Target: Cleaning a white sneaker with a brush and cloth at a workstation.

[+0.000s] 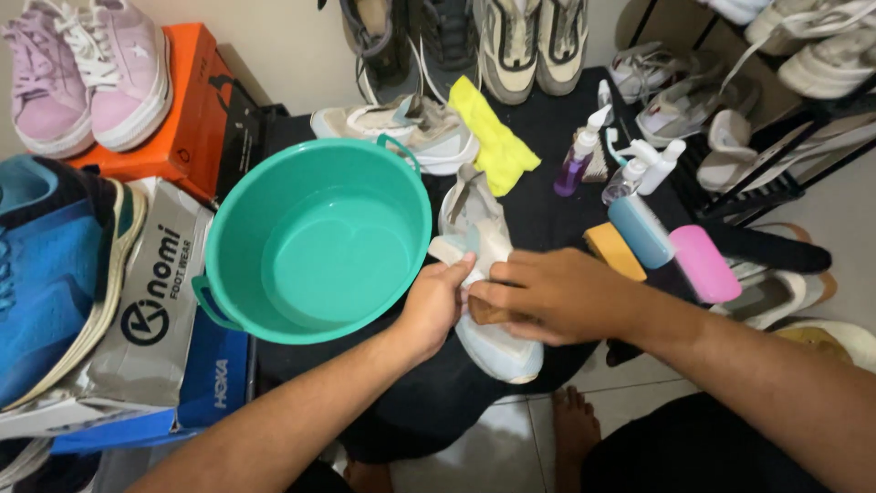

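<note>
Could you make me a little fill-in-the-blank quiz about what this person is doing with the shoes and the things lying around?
1. Both hands, the left hand and the right hand, rest on a pale ____ lying on the black mat.
2. The round basin left of the hands is ____ in colour.
3. The folded cloth beyond the hands is bright ____.
4. The pink sneakers stand on an ____ box.

Missing words: sneaker; teal green; yellow; orange
</note>
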